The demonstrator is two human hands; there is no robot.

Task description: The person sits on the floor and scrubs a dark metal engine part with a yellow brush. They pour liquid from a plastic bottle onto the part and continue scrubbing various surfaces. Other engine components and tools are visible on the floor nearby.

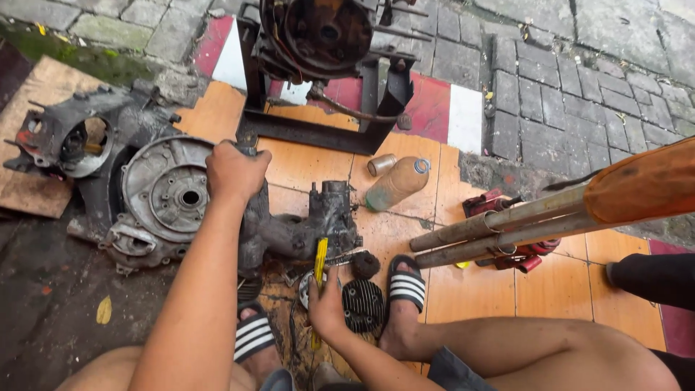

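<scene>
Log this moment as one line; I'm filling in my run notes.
left hand: gripping top of engine casing | right hand: holding yellow-handled tool | cylinder head: on tile between sandals | plastic bottle: lying behind

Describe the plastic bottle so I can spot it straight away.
Start at the black metal stand at the top of the orange tiled floor. Just below its right end lies the plastic bottle, on its side, the only clear, brownish container, beside a small metal can.

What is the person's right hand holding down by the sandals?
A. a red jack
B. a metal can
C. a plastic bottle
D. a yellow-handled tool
D: the right hand grips a yellow-handled tool beside the finned cylinder head, while the plastic bottle lies untouched on the tiles.
</scene>
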